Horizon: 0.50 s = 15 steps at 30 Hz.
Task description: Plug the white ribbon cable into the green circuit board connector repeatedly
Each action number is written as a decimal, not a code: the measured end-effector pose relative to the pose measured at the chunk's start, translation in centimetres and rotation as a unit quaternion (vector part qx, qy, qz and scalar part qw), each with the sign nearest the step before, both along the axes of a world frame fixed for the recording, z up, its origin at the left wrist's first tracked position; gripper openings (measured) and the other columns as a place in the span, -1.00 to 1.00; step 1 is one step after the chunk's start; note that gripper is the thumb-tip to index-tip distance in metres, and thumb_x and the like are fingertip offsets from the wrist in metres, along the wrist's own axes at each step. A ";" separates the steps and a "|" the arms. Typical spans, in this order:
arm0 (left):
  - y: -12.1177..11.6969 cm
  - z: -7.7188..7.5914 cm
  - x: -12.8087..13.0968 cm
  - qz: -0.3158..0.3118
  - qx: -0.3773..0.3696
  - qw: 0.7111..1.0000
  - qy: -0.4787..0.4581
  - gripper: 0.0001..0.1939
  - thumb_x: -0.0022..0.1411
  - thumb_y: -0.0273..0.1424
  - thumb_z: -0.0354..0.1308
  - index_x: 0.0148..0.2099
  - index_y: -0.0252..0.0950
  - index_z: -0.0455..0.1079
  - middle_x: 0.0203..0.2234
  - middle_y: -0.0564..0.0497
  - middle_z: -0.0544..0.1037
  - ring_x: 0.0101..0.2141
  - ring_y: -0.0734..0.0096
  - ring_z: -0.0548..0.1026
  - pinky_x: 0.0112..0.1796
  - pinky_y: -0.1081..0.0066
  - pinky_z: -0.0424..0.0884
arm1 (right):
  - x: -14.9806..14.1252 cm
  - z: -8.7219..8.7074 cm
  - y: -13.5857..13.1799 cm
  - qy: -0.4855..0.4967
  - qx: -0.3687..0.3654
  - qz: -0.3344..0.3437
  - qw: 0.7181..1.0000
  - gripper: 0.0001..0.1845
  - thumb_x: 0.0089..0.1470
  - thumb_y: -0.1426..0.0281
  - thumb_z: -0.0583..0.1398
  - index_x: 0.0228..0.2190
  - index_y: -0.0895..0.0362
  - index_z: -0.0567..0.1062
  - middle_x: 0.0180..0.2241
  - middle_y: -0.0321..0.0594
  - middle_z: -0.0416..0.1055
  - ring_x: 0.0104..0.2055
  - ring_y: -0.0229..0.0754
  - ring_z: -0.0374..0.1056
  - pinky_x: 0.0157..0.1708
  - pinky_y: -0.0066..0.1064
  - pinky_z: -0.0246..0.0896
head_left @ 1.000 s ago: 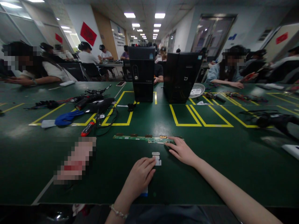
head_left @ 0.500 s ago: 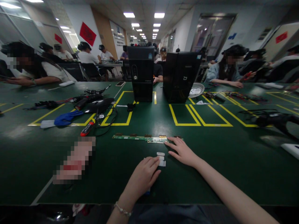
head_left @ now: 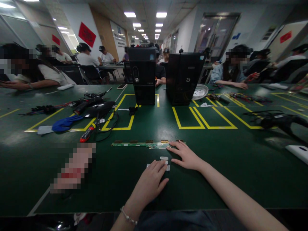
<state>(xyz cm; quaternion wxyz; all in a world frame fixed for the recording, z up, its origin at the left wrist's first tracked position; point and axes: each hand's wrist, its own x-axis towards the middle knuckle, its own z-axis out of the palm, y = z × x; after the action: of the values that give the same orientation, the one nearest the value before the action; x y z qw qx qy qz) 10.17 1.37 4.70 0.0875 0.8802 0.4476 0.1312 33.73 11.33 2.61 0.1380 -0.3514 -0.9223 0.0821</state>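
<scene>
A long, narrow green circuit board (head_left: 130, 144) with brown and gold tabs along its far edge lies across the table in front of me. My right hand (head_left: 186, 155) rests over the board's right end, fingers stretched and spread, fingertips touching it. Nearer to me are white flat pieces (head_left: 164, 158), possibly a folded ribbon cable. My left hand (head_left: 153, 179), with a bracelet at the wrist, lies on them with fingers extended and thumb apart. Its fingers hide part of these pieces, so I cannot tell whether they are joined.
Two black computer towers (head_left: 143, 75) stand at the back of the green table. To the left lie a red-and-black screwdriver (head_left: 87, 133), a blue glove (head_left: 66, 123) and black cables (head_left: 90, 99). A white basket (head_left: 200, 92) sits behind the right tower. Several people sit around.
My left hand has moved slightly forward over the white pieces, and a bit of white now shows left of its fingers. My right hand stays on the board. The view has shifted a little.
</scene>
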 end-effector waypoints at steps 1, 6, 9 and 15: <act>0.1 -0.1 0.1 0.001 0.001 1.000 0.002 -0.53 0.31 -0.34 0.11 0.23 -0.33 0.23 0.16 -0.15 0.35 0.13 0.07 0.32 0.12 0.08 0.28 | 0.0 0.0 0.0 0.003 0.000 0.002 1.000 -0.40 0.19 0.07 0.07 0.21 -0.02 0.25 0.24 -0.07 0.11 0.29 0.01 -0.01 0.25 0.07 -0.17; 0.7 -0.6 0.5 0.008 0.010 1.000 0.021 -0.48 0.32 -0.31 0.11 0.25 -0.39 0.19 0.20 -0.22 0.31 0.16 0.06 0.29 0.12 0.10 0.28 | 0.0 -0.2 0.0 0.002 0.003 -0.006 1.000 -0.43 0.23 0.08 0.03 0.20 0.00 0.25 0.25 -0.07 0.10 0.31 -0.01 -0.05 0.26 0.06 -0.17; 1.2 -0.9 0.7 0.007 0.015 0.999 0.034 -0.50 0.33 -0.34 0.10 0.24 -0.44 0.21 0.20 -0.25 0.31 0.17 0.08 0.29 0.13 0.14 0.28 | 0.0 -0.2 -0.1 0.004 0.009 -0.018 1.000 -0.44 0.24 0.10 0.01 0.21 -0.01 0.23 0.26 -0.09 0.07 0.33 -0.01 -0.10 0.27 0.06 -0.18; 2.0 -1.3 0.6 0.000 0.038 0.998 0.042 -0.57 0.37 -0.40 0.01 0.24 -0.41 0.20 0.20 -0.24 0.31 0.17 0.12 0.30 0.13 0.18 0.28 | -0.2 -0.1 -0.1 -0.011 0.006 -0.027 1.000 -0.46 0.26 0.09 -0.02 0.19 -0.01 0.27 0.26 -0.10 0.07 0.33 -0.01 -0.10 0.27 0.05 -0.18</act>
<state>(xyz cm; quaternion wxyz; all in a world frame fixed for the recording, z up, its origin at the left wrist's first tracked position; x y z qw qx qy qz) 10.74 3.39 3.35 0.0352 0.8877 0.4453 0.1114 33.57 11.21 2.47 0.1322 -0.3763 -0.9145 0.0685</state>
